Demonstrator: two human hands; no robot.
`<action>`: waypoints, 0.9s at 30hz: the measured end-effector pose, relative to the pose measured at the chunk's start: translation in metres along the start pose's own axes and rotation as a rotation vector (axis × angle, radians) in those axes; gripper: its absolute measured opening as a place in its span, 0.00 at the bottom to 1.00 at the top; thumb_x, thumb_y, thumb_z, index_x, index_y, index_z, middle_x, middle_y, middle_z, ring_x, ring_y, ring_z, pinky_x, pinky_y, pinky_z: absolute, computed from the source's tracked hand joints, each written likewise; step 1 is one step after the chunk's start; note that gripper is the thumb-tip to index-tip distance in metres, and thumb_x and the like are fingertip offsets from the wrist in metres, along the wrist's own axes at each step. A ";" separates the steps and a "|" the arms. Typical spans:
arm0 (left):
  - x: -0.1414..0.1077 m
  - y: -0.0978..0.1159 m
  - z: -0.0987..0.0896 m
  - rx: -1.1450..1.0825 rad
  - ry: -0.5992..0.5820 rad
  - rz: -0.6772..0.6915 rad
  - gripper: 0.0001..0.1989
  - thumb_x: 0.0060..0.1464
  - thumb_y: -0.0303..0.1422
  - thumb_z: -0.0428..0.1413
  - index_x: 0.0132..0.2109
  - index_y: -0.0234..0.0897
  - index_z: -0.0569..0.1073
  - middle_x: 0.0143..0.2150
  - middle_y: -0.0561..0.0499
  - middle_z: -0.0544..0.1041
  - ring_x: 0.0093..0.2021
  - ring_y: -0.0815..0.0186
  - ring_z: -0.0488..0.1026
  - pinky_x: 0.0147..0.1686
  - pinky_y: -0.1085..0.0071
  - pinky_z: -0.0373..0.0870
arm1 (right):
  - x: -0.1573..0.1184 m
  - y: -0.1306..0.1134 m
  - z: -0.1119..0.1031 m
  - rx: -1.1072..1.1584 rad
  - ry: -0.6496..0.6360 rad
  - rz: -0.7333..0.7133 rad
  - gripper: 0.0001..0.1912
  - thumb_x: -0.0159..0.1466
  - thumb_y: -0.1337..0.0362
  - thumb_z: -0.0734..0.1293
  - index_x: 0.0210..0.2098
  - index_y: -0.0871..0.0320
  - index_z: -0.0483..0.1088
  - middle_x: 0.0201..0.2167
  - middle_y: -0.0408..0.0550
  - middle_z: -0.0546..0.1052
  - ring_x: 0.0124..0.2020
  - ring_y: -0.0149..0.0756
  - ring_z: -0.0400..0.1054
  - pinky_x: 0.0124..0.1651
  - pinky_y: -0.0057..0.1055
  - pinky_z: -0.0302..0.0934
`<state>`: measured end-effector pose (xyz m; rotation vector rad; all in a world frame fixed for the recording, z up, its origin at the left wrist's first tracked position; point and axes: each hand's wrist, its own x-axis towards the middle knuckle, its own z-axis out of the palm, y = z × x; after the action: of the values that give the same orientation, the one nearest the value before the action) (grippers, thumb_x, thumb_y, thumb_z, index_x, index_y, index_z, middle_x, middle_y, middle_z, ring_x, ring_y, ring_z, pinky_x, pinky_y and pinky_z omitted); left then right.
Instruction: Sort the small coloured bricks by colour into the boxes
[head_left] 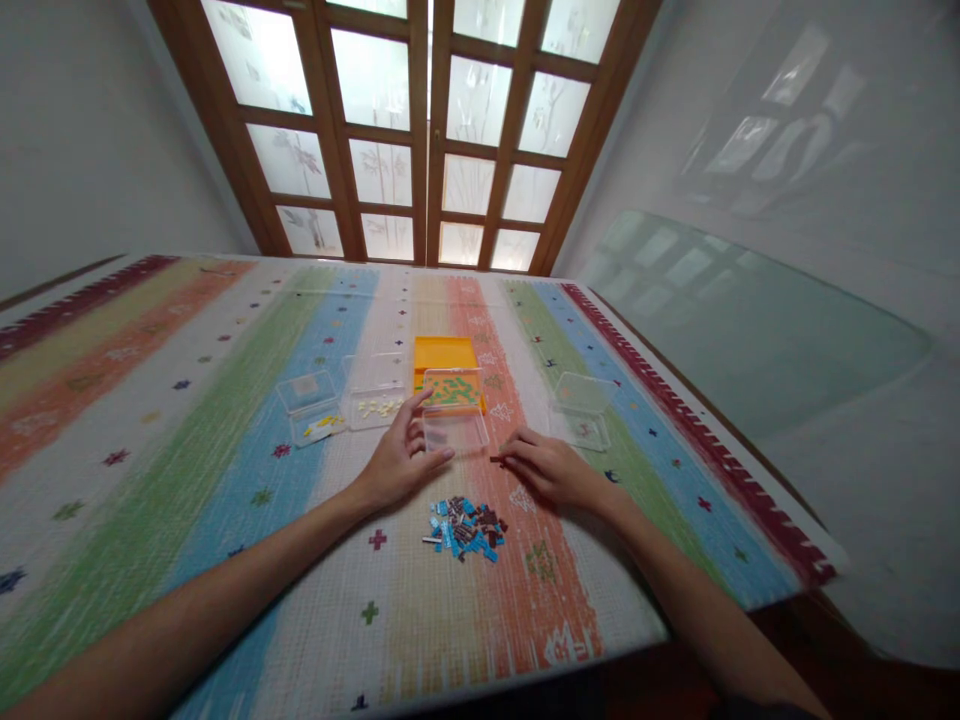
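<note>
Nearest us on the cloth-covered bench, the loose pile of blue and brown pieces lies flat and jumbled, so we do best to lift from its edge and leave the rest undisturbed. Just beyond, our right hand has its grip pinched on a small dark brown piece, held by one end; a light fingertip pinch should keep it from twisting. Our left hand has its grip spread, thumb and forefinger apart, at the left side of the open clear box; whether it presses on the wall, we cannot tell. Light contact there would steady the box without tipping it. We should keep both wrists low and clear of the pale pieces and the yellow pieces in the boxes on the left. Farther back sits the open orange box.
</note>
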<state>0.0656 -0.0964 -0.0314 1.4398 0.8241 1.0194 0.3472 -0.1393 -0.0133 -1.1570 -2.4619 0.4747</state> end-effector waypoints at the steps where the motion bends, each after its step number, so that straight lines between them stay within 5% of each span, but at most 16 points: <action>1: 0.000 0.000 0.000 -0.008 -0.006 -0.002 0.43 0.50 0.35 0.68 0.69 0.46 0.57 0.56 0.43 0.70 0.46 0.62 0.75 0.45 0.63 0.75 | 0.000 0.000 -0.001 0.004 0.004 0.000 0.14 0.76 0.63 0.55 0.47 0.56 0.72 0.43 0.52 0.75 0.41 0.37 0.70 0.45 0.34 0.64; 7: 0.000 0.001 -0.001 -0.026 -0.009 -0.015 0.45 0.50 0.34 0.68 0.70 0.45 0.56 0.53 0.45 0.72 0.45 0.63 0.76 0.47 0.62 0.74 | -0.002 -0.001 0.000 -0.017 0.018 0.036 0.13 0.72 0.58 0.64 0.50 0.58 0.74 0.42 0.52 0.75 0.36 0.35 0.69 0.41 0.34 0.64; 19: 0.001 0.002 -0.001 -0.012 0.000 -0.005 0.45 0.49 0.35 0.68 0.69 0.45 0.57 0.53 0.45 0.72 0.46 0.61 0.76 0.46 0.63 0.75 | 0.006 -0.002 0.016 -0.012 0.062 0.018 0.10 0.73 0.64 0.62 0.41 0.59 0.75 0.38 0.51 0.76 0.37 0.36 0.71 0.41 0.32 0.64; 27: 0.001 0.003 -0.001 -0.008 -0.004 -0.011 0.44 0.49 0.34 0.68 0.69 0.44 0.58 0.50 0.46 0.73 0.45 0.61 0.77 0.44 0.63 0.75 | 0.014 -0.012 -0.005 0.057 0.120 -0.106 0.08 0.74 0.66 0.59 0.44 0.57 0.71 0.40 0.50 0.76 0.39 0.35 0.71 0.42 0.32 0.65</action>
<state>0.0645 -0.0959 -0.0280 1.4286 0.8228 1.0098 0.3330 -0.1352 -0.0009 -0.9971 -2.3758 0.4290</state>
